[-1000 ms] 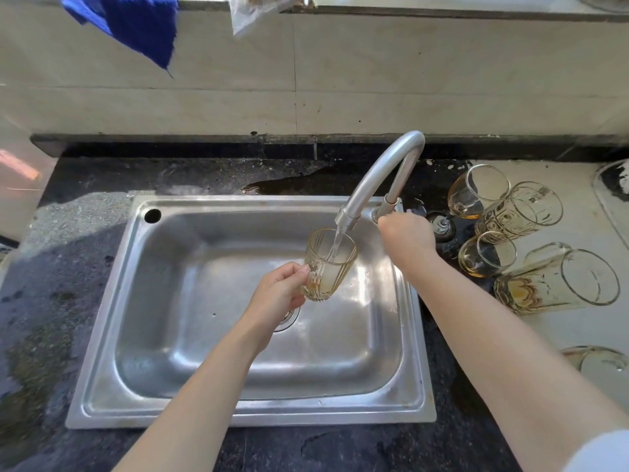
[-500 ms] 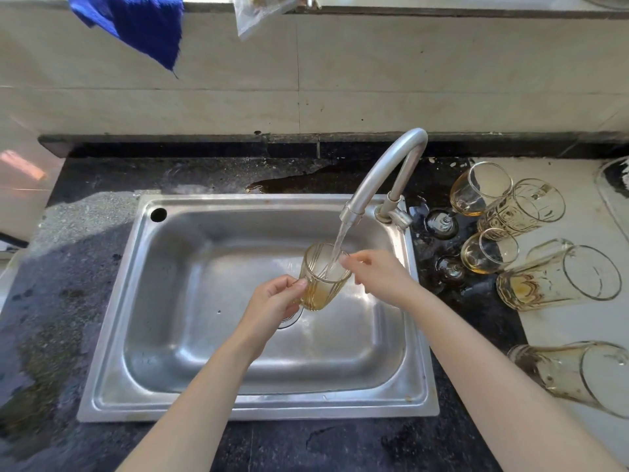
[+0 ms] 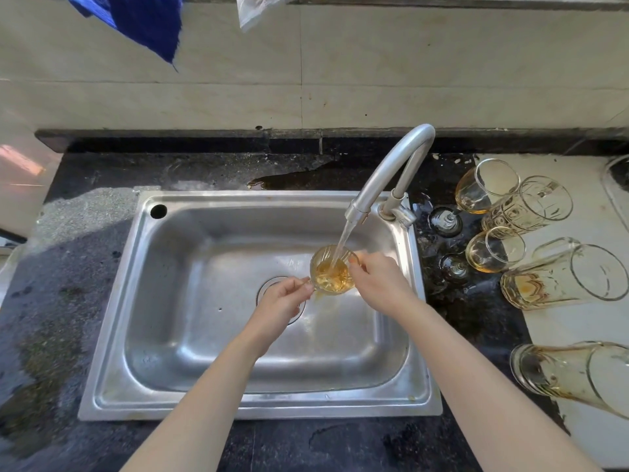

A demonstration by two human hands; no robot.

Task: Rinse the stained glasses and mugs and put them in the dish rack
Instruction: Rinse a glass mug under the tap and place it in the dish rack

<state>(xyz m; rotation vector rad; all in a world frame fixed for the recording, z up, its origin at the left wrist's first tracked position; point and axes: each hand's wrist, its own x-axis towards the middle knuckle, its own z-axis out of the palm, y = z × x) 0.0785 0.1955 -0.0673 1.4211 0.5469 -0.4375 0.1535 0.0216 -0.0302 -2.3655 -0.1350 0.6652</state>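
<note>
A: Where is the piece being rinsed?

B: The small clear glass mug (image 3: 332, 277) is over the right half of the stainless steel sink (image 3: 204, 335), mouth up, directly under the curved grey metal tap (image 3: 391, 168). The water stream (image 3: 342, 243) lands inside it. The contents are amber.

A: Handling?

B: My judgement is that it is rigid, brittle and light, though gaining weight as it fills. Wet glass is slick, and a knock on the steel basin could chip it. The safest hold is the handle plus a second contact on the wall or rim, which is roughly what I see.

A: Hands?

B: The left hand (image 3: 280, 303) has its fingers drawn together, pinching the mug at its left side, apparently by the handle, though that part is thin and hard to make out. The right hand (image 3: 379, 282) has its fingers curled against the right rim and wall, one fingertip at the lip. Neither hand is spread. Both are on the glass.

A: What else is queued?

B: Several amber-stained glasses lie on their sides on the counter right of the sink, among them a large faceted glass mug (image 3: 558, 277). No dish rack can be made out in view.
</note>
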